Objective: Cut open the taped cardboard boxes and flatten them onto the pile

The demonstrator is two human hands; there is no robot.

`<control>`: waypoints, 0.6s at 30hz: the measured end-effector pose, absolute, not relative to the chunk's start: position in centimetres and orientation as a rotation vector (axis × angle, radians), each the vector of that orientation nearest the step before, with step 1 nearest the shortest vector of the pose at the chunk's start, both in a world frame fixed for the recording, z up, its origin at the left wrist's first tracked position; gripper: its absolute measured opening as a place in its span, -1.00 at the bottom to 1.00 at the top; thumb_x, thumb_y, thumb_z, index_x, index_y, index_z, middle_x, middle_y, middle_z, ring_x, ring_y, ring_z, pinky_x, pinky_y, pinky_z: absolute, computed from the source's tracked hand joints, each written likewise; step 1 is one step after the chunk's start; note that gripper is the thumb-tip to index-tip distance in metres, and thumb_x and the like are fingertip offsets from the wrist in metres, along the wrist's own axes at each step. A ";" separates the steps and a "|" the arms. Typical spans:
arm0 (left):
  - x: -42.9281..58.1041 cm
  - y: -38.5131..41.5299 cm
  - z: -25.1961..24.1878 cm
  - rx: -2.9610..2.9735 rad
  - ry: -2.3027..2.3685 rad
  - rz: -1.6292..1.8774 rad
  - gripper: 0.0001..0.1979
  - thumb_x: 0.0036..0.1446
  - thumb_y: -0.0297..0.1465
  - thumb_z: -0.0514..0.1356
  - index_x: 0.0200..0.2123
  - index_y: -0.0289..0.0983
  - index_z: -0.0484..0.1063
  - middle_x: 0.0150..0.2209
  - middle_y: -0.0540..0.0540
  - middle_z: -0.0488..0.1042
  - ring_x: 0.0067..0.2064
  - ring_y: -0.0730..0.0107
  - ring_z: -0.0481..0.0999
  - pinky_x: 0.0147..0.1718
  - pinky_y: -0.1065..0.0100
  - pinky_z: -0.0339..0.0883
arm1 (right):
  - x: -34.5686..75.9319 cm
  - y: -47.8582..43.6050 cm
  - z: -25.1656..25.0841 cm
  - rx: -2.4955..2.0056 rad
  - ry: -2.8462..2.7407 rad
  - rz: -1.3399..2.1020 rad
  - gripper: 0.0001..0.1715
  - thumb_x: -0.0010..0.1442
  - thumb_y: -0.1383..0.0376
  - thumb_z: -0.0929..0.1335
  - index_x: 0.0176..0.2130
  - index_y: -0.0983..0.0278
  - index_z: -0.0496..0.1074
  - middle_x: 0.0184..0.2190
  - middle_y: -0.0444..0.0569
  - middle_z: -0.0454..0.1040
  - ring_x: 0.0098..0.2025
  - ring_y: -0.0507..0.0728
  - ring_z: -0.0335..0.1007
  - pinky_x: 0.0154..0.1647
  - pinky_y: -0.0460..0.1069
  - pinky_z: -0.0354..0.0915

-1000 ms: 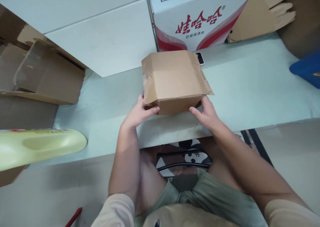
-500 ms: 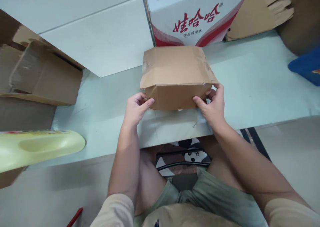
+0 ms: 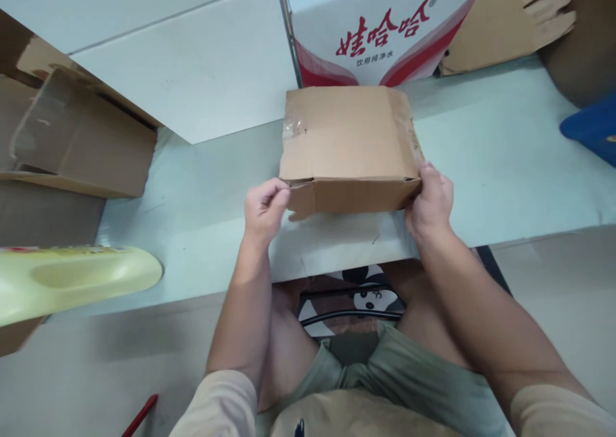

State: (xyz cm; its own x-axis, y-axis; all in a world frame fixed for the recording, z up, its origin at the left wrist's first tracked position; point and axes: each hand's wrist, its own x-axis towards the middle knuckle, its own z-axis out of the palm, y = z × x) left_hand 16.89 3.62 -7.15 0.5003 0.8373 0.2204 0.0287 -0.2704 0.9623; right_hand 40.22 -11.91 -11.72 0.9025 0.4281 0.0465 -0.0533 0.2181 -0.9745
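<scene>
A brown cardboard box [image 3: 353, 132] lies in front of me on the pale green table [image 3: 216, 193], its near side facing me. Its side edges look torn, with bits of clear tape on the left. My left hand [image 3: 264, 209] is closed at the near left corner, thumb and fingers pinching the edge of the cardboard. At the near right corner my right hand [image 3: 430, 199] grips the box, fingers wrapped behind the side and partly hidden.
A white carton with red lettering [image 3: 370, 39] stands behind the box, beside a large white panel [image 3: 192, 71]. Open cardboard boxes [image 3: 101, 129] sit at the left, near a pale yellow bottle [image 3: 96, 276] lying down. Something blue [image 3: 594, 129] is at the right edge.
The box has turned flatter, showing more of its top and less of its near side. My right hand has shifted outward to the right corner, and my left fingers have closed tighter.
</scene>
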 end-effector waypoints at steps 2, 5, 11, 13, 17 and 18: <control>17.0 3.5 -7.0 1.544 0.682 0.925 -0.70 0.05 -0.17 0.16 -0.58 -0.24 0.44 -0.60 -0.05 0.44 -0.59 0.43 0.37 -0.53 0.35 0.28 | 40.2 -11.8 -11.6 -1.294 -0.294 0.370 -0.49 0.10 -0.04 0.47 -0.51 0.21 0.23 -0.50 -0.17 0.21 -0.44 0.01 0.19 -0.44 -0.07 0.19; 17.4 4.0 -7.2 1.383 0.747 1.019 -0.90 -0.16 -0.38 0.14 -0.56 -0.24 0.44 -0.59 -0.04 0.47 -0.57 0.43 0.43 -0.51 0.39 0.31 | 40.4 -11.6 -11.7 -1.244 -0.234 0.359 -0.57 0.09 0.03 0.45 -0.50 0.21 0.22 -0.49 -0.17 0.20 -0.42 0.02 0.24 -0.42 -0.07 0.23; 17.3 5.8 -8.6 1.509 1.141 1.024 -0.82 -0.01 -0.34 0.31 -0.30 -0.25 0.53 -0.23 -0.11 0.64 -0.16 0.30 0.61 -0.10 0.30 0.49 | 40.8 -11.5 -11.6 -1.072 -0.168 0.407 -0.61 0.08 0.05 0.39 -0.49 0.18 0.15 -0.46 -0.16 0.17 -0.35 0.05 0.31 -0.26 -0.02 0.35; 17.0 5.8 -8.8 1.649 1.060 0.929 -0.59 0.01 -0.24 0.40 -0.06 -0.24 0.55 0.02 -0.18 0.62 0.11 0.15 0.58 0.14 0.18 0.45 | 40.6 -11.7 -11.3 -1.039 -0.206 0.415 -0.58 0.07 0.08 0.39 -0.52 0.19 0.09 -0.49 -0.18 0.11 -0.36 0.04 0.27 -0.26 -0.04 0.34; 16.4 5.7 -9.8 1.823 0.980 0.926 -0.63 -0.02 -0.22 0.50 -0.17 -0.23 0.58 -0.10 -0.14 0.61 0.05 0.06 0.59 0.14 0.12 0.46 | 40.2 -12.2 -10.6 -1.059 -0.250 0.439 -0.55 0.01 0.12 0.40 -0.57 0.20 0.05 -0.54 -0.20 0.00 -0.44 0.01 0.15 -0.37 -0.07 0.23; 16.3 5.8 -10.3 1.782 1.002 0.941 -0.69 0.02 -0.20 0.49 -0.27 -0.25 0.58 -0.21 -0.12 0.60 -0.04 0.09 0.60 0.05 0.15 0.50 | 40.1 -12.3 -10.4 -1.067 -0.257 0.464 -0.53 0.00 0.12 0.40 -0.58 0.20 0.05 -0.55 -0.21 -0.02 -0.46 0.00 0.12 -0.39 -0.07 0.21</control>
State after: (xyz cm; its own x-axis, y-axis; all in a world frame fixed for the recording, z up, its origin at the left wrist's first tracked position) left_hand 16.25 5.78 -10.27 0.3923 0.8993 0.1934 0.2490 -0.3062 0.9188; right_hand 40.10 -12.30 -10.45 0.8751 0.4836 -0.0194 -0.2402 0.3993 -0.8848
